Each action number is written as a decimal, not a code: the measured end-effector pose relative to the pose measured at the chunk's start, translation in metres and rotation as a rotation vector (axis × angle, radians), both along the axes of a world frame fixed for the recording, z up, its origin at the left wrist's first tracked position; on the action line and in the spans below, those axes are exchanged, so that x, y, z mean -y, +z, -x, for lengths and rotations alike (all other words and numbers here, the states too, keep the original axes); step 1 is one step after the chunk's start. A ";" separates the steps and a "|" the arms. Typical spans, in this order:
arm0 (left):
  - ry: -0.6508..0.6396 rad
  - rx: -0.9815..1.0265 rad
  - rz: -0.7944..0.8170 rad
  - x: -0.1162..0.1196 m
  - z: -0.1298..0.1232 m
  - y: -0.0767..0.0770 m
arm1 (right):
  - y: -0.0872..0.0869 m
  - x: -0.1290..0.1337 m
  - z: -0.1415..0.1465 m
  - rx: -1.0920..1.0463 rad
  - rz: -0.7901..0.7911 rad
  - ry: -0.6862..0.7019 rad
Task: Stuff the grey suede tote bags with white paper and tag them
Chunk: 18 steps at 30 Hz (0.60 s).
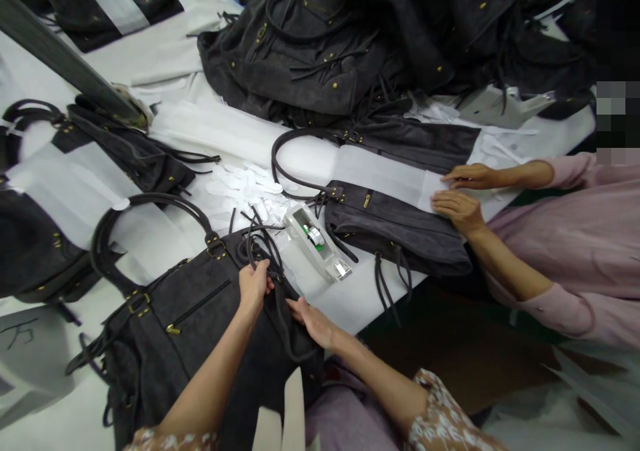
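A dark grey handbag (pixel 200 331) with two rolled handles and a brass-pulled zip lies in front of me. My left hand (pixel 255 286) is closed at its upper right corner, where thin dark cords hang. Lower down, my right hand (pixel 313 321) pinches the side edge of the same bag; its fingertips are partly hidden in the fold. Just beyond my hands stands a grey tape dispenser (pixel 317 243). Loose white tags (pixel 245 186) are heaped behind the bag.
At the right, another person's hands (pixel 460 204) press a white paper band around a second dark bag (pixel 400 221). A large pile of dark bags (pixel 310 58) fills the back. More bags (pixel 135 151) lie left, near a metal post (pixel 70 58).
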<state>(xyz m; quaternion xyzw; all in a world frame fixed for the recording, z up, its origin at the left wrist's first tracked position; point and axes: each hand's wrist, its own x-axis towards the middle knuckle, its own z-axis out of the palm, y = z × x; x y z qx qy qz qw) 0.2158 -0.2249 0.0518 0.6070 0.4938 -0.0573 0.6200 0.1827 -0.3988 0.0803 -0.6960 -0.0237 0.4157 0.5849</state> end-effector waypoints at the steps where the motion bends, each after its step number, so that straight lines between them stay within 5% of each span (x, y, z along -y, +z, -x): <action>1: 0.002 -0.005 -0.003 0.002 -0.002 -0.005 | 0.008 0.007 0.009 0.024 0.030 0.087; 4: 0.022 -0.018 -0.011 0.007 -0.005 -0.015 | 0.026 0.024 0.034 0.258 0.247 0.252; 10: 0.027 -0.017 0.030 0.007 -0.009 -0.022 | 0.027 0.023 0.056 0.573 0.445 0.146; 14: -0.055 0.041 0.085 0.004 -0.005 -0.018 | -0.002 0.031 0.059 0.422 0.400 -0.033; 18: -0.275 0.242 0.053 0.003 0.019 -0.011 | -0.024 0.043 0.057 0.151 0.379 -0.099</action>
